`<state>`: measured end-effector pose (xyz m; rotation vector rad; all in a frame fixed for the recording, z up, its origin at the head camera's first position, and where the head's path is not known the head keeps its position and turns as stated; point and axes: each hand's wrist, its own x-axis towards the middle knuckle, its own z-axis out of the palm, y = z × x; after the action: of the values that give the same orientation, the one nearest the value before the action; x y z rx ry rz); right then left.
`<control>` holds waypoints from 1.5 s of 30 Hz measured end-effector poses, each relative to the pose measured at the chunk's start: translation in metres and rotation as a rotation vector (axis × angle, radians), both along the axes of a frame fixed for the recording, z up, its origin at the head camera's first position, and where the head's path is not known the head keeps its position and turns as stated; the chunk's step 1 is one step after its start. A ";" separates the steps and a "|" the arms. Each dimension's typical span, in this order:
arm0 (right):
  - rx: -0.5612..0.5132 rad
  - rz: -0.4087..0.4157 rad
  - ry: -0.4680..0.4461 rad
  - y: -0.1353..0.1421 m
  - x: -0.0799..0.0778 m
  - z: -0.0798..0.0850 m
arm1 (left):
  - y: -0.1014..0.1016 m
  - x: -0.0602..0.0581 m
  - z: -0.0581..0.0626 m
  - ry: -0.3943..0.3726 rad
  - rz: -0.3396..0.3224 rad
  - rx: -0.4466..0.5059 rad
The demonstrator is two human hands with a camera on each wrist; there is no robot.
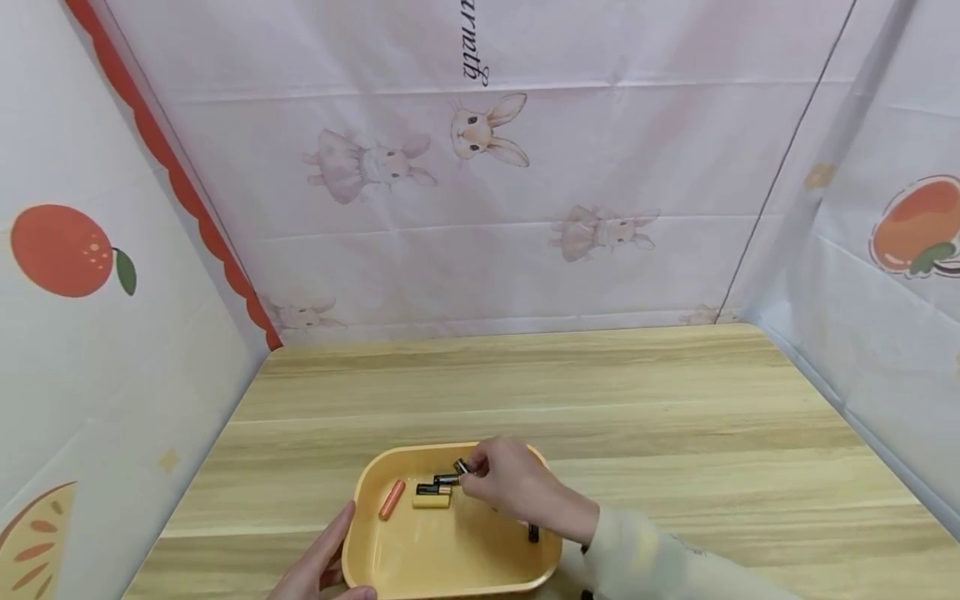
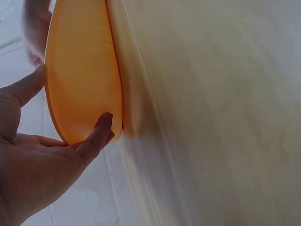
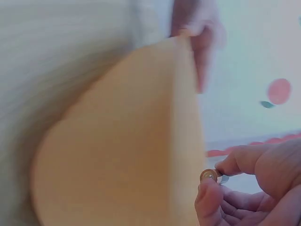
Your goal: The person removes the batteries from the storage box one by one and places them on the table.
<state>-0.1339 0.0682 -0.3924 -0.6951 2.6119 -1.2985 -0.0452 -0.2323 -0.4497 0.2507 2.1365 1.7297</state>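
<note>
A yellow tray (image 1: 442,558) stands on the wooden table. At its left front corner my left hand (image 1: 318,562) holds it, with the thumb and fingers about the outside wall; the left wrist view shows the same hand (image 2: 44,169) against the tray (image 2: 84,70). Over the tray's back part, my right hand (image 1: 517,483) pinches a small dark battery (image 1: 462,467) between thumb and fingers. The battery's round end (image 3: 208,176) faces the right wrist camera. Inside the tray lie an orange battery (image 1: 392,500), a yellow battery (image 1: 431,502) and black batteries (image 1: 447,479) close together.
Another black battery (image 1: 533,532) lies at the tray's right side, partly under my right forearm. The wooden table (image 1: 525,383) extends behind the tray to a printed cloth wall (image 1: 450,275). Cloth walls also stand on the left and right.
</note>
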 end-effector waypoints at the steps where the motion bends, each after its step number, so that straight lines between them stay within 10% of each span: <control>1: -0.028 -0.003 -0.035 0.004 0.000 0.006 | 0.000 0.000 0.000 -0.007 -0.001 0.006; 10: -0.212 -0.080 -0.174 0.049 -0.005 0.053 | -0.001 0.004 -0.001 -0.044 0.015 0.034; 22: -0.254 -0.227 -0.249 0.115 -0.009 0.071 | 0.000 0.005 -0.002 -0.082 0.031 0.048; 45: -0.293 -0.362 -0.358 0.148 -0.032 -0.006 | 0.001 0.006 -0.003 -0.079 0.023 0.075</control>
<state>-0.1658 0.2161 -0.3985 -0.0013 2.3437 -1.7394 -0.0392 -0.2316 -0.4526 0.1757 2.0294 1.8046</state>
